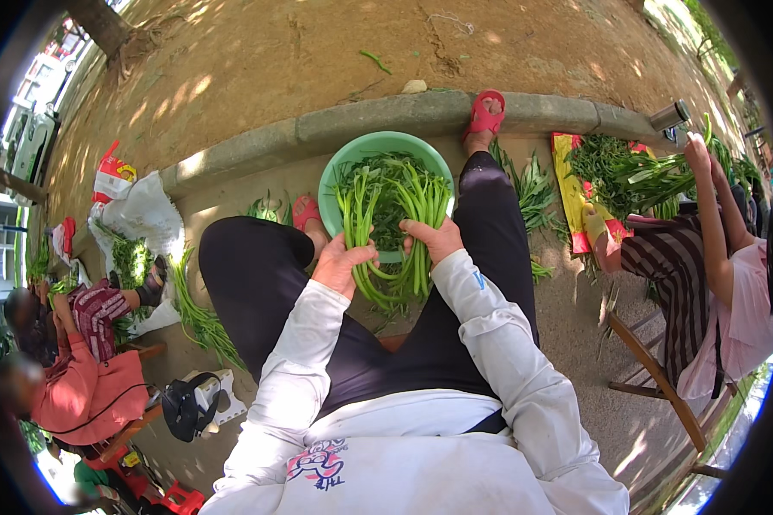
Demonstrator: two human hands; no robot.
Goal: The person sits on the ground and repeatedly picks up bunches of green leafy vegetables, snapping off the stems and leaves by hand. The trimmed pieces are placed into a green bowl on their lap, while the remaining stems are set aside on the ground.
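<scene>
A long bunch of water spinach [358,206] is bent between my two hands, its leafy ends over a light green basin [325,190] and its stems looping down toward my lap. My left hand [342,266] is closed round the left part of the bunch. My right hand [435,239] grips the right part, thumb pointing inward. Loose dark green leaves [390,225] lie in the basin, between the two halves of the bunch. The basin stands on the ground between my feet.
A concrete curb [361,116] runs beyond the basin. Long stems [196,313] lie left of my knee, near a white sack [156,215] and black cap [185,408]. At right, a co-worker holds greens [661,176] over a yellow-red sack [565,176]; another person sits at left.
</scene>
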